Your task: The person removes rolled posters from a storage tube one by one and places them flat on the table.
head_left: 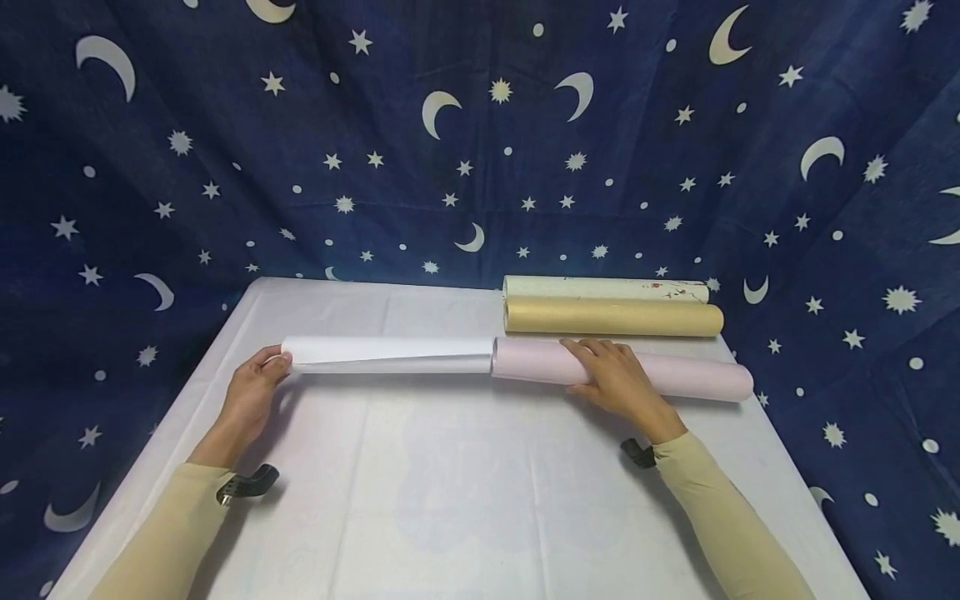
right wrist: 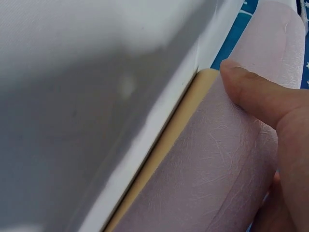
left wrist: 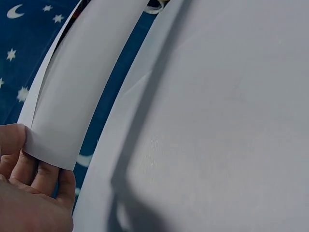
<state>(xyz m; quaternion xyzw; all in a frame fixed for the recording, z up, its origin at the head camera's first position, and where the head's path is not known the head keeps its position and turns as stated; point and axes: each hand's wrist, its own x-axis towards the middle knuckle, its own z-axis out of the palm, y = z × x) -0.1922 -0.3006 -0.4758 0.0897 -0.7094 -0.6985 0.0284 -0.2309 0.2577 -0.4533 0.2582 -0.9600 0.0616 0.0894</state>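
Observation:
A rolled white paper sheet stretches across the middle, its loose edge showing along its length. My left hand pinches its left end, thumb on one face and fingers behind, as the left wrist view shows of the white roll. The roll's right end meets the open left end of a pink wallpaper roll; the joint is partly hidden inside the pink rim. My right hand grips the pink roll from above. In the right wrist view its thumb presses on the textured pink surface.
Behind the pink roll, a gold roll and a cream roll with a floral print lie side by side near the far right edge. A white cloth covers the table. A dark blue star-and-moon curtain hangs around it.

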